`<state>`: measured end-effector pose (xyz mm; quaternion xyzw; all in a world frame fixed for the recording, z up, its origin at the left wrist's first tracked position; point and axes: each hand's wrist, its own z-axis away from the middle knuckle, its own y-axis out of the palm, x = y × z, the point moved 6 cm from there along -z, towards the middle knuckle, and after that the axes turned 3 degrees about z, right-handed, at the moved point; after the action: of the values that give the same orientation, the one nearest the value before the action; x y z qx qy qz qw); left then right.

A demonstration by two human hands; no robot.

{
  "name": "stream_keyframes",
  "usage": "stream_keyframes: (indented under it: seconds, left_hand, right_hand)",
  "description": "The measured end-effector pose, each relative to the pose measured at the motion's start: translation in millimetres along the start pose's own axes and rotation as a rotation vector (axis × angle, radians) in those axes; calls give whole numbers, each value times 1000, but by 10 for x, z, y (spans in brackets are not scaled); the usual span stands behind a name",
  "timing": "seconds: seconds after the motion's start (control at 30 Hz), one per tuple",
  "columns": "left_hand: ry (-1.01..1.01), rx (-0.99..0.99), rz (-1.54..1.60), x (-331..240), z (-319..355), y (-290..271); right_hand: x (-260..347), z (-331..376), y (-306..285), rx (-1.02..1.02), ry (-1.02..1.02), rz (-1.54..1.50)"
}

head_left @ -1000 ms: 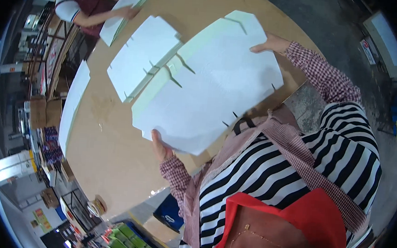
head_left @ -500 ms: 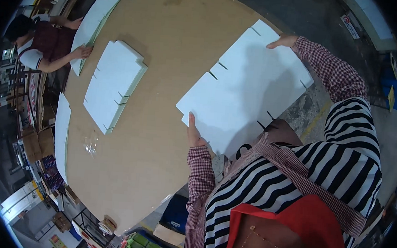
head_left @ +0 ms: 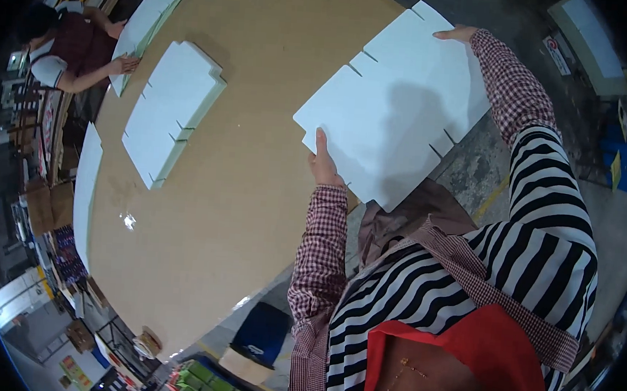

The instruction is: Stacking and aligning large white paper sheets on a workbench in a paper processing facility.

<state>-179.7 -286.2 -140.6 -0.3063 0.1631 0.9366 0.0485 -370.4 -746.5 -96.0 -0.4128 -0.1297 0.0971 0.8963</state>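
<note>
A large white die-cut cardboard sheet (head_left: 399, 107), slotted along two edges, is held between my two hands over the near edge of the tan tabletop (head_left: 243, 161). It may be several sheets together; I cannot tell. My left hand (head_left: 324, 160) grips its left corner, thumb on top and the fingers hidden beneath. At the far right corner my right hand (head_left: 456, 34) pinches the edge. Shadows fall across the white surface. To the left lies a stack of like-shaped white slotted sheets (head_left: 170, 109), apart from my hands.
Across the table a co-worker (head_left: 83, 56) touches another white stack (head_left: 155, 14). A further white stack (head_left: 88, 194) lies along the far left edge. Beyond the near edge stand a blue chair (head_left: 262, 331) and green packages (head_left: 206, 385). A tape roll (head_left: 147, 344) sits at the table's lower corner.
Both my hands have carried the white sheet up and away from my body, and its near edge is now clear of my apron. The view has shifted slightly.
</note>
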Motion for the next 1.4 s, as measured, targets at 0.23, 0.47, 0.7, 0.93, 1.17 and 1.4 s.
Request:
stream_keyframes:
  seconds: [0.23, 0.47, 0.7, 0.93, 1.17, 1.4]
  left_hand:
    - [236, 26, -119, 10, -45, -72]
    - [244, 49, -214, -17, -91, -93]
    - [157, 22, -283, 0, 211, 177]
    - [102, -167, -296, 373, 297, 226]
    - [56, -412, -731, 187, 127, 186]
    - [-181, -355, -1297, -18, 134, 352]
  right_hand:
    - [-41, -74, 86, -115, -23, -64]
    - [-78, -204, 164, -34, -134, -159]
    - [21, -534, 329, 245, -571, -280]
    - [-183, -863, 359, 195, -715, -269]
    - [-657, -520, 269, 261, -684, -610]
    - [-634, -381, 239, 364, -671, -730]
